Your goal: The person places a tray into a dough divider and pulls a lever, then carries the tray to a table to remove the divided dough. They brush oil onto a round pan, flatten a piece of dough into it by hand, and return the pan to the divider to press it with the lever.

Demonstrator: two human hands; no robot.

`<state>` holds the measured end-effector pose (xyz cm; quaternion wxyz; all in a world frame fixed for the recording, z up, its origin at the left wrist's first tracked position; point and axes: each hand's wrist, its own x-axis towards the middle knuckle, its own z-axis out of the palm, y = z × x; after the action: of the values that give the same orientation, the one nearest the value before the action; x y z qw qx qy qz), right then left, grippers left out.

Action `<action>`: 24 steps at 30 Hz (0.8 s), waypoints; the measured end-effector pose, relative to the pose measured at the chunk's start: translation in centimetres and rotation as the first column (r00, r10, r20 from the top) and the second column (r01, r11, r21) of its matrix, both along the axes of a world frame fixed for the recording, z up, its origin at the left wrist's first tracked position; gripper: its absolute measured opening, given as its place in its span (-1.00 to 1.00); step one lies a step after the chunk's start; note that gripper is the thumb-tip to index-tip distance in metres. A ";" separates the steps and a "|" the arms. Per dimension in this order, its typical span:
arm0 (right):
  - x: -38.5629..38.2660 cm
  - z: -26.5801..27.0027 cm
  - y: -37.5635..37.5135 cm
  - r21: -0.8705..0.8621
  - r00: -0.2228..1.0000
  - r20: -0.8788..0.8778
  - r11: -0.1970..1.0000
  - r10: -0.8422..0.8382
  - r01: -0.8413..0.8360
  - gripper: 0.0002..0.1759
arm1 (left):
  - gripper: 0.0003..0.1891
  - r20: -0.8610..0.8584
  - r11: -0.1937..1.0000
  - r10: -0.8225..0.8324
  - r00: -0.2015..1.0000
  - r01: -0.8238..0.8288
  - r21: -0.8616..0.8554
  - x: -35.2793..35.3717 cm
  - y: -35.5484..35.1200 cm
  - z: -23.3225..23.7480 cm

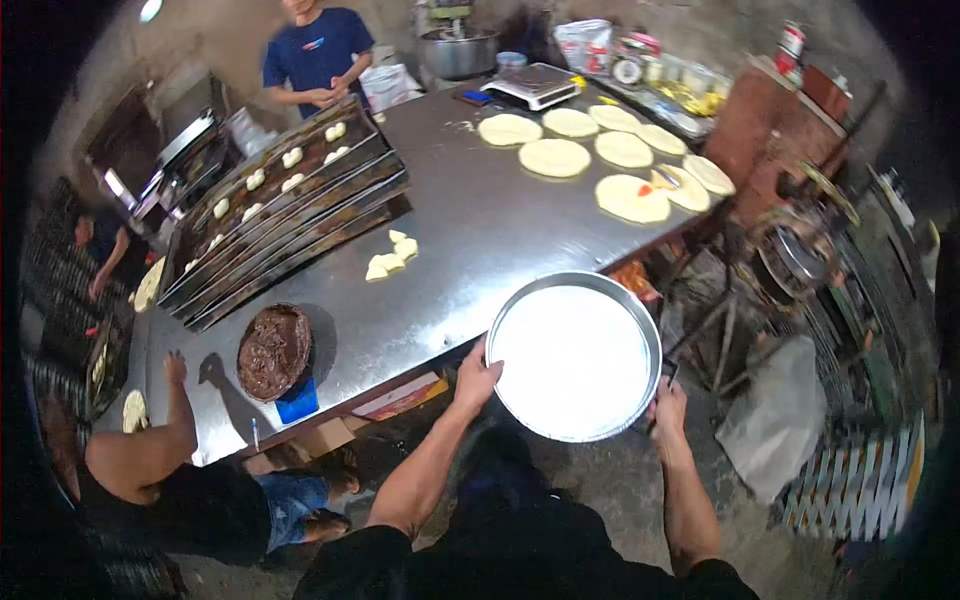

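Note:
A wide round metal pan [650, 330] is held out in front of me, just off the near edge of the metal table [450, 270]. Its inside shows as a glaring white surface, too bright to make out any detail. My left hand [478, 380] grips the left rim, thumb over the edge. On the opposite side, my right hand [668, 408] is closed around a dark handle. Beyond the pan, several flat dough rounds [555, 157] lie on the table. A few small dough pieces [390, 258] sit nearer the middle.
Stacked baking trays [290, 215] with dough balls stand at left, near a bowl of brown filling [273, 352]. A co-worker in black [180, 500] is at lower left; another person [318, 55] stands behind the table. A scale [533, 86] rests at the back. A metal stand [725, 310] is at right.

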<state>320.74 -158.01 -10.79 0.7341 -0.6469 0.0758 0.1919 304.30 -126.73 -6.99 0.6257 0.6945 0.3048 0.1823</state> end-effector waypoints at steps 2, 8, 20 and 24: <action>5.9 -0.8 5.2 0.017 0.997 -0.059 0.998 0.059 -0.058 -0.78 | -0.41 -0.026 0.966 0.036 0.999 -0.028 0.258 3.2 5.1 -1.7; 16.6 -2.0 16.1 0.035 0.978 -0.124 0.985 0.170 -0.167 -0.80 | -0.56 -0.113 0.460 0.379 0.918 -0.081 0.884 8.4 17.4 -4.1; 31.5 -2.8 25.1 -0.217 0.953 -0.075 0.928 0.293 -0.302 -0.74 | -0.47 -0.461 0.718 0.437 0.772 0.009 0.696 10.9 34.0 -2.0; 33.8 -1.2 25.3 -0.377 0.836 -0.126 0.754 0.534 -0.538 -0.76 | -0.69 -0.562 0.730 0.429 0.707 0.094 0.677 14.7 32.4 -0.9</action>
<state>354.58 -132.70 -12.04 0.5010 -0.7753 -0.0715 0.3779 318.97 -94.31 -7.90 0.1578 0.8516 0.4952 0.0682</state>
